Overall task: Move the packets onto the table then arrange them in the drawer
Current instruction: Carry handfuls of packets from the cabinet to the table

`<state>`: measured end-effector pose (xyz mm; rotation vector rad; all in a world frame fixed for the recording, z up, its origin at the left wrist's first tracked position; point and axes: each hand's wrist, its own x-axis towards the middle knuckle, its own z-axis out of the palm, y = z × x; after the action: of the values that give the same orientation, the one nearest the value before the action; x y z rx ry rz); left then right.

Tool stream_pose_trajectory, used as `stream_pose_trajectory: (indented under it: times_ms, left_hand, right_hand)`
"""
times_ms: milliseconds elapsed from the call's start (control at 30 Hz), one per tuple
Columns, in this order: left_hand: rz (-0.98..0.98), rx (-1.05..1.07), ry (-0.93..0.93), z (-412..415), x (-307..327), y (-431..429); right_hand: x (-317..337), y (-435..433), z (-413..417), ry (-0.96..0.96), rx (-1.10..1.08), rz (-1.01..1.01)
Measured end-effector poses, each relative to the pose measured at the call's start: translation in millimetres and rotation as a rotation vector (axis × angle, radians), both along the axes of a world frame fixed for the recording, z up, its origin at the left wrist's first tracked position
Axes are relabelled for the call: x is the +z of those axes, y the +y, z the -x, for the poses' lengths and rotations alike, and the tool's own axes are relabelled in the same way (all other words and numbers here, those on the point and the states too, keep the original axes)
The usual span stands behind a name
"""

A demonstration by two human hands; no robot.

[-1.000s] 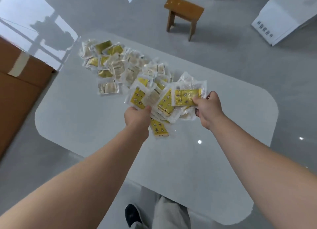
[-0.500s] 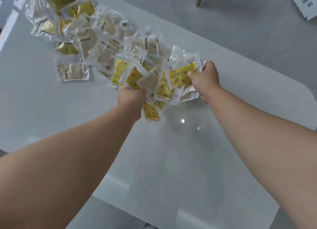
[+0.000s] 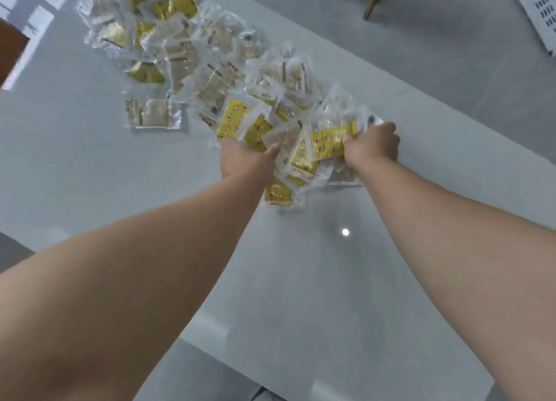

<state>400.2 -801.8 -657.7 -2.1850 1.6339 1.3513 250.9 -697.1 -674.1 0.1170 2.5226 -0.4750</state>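
1. Currently the white glossy table [image 3: 90,190] is filling most of the view, running from lower right to upper left over a grey floor [image 3: 451,54].
2. Both bare forearms are reaching in from the bottom edge toward the middle of the table.
3. A loose pile of packets [image 3: 186,57] is lying on the far-left part of the table. The wrappers are clear, some gold and some pale, overlapping in a band that is running down toward the hands.
4. At the near end of that band, a bundle of packets [image 3: 304,148] is sitting between the two hands, mostly yellow printed ones, fanned and overlapping. Can't tell if its underside is resting on the table or hanging just above it.
5. On the bundle's left edge, the left hand [image 3: 243,160] is gripping. Its fingers are curling under and out of sight, and the thumb is lying over the top packets.
6. On the right edge, the right hand [image 3: 373,145] is gripping with fingers curled and the thumb pinching down on a yellow wrapper.
7. Off to the left, one pale packet [image 3: 150,111] is lying flat just beside the pile, well apart from the hands.
8. Below the bundle, a yellow packet [image 3: 278,194] is sticking out, just beside the left wrist.
9. Around the edges, a brown surface [image 3: 9,54] is showing at left, a white slotted panel [image 3: 538,12] at top right and wooden legs [image 3: 373,0] at top.
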Motion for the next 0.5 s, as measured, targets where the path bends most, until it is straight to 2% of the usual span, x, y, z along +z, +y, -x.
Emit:
stream_pose_trajectory:
  times_ms: [67, 167, 333, 500]
  left_hand:
    - [0.034, -0.005, 0.009, -17, 27, 3]
    - [-0.015, 0.096, 0.152, -52, 85, 12]
    - [-0.129, 0.214, 0.377, -136, 201, 41]
    - [-0.079, 0.211, 0.422, -249, 303, 82]
  right_hand:
    - [22, 5, -12, 0.021, 0.064, -0.080]
    - [68, 12, -40, 0.021, 0.153, -0.085]
    - [170, 17, -126, -0.052, 0.226, 0.141]
    - [270, 28, -245, -0.173, 0.429, 0.294]
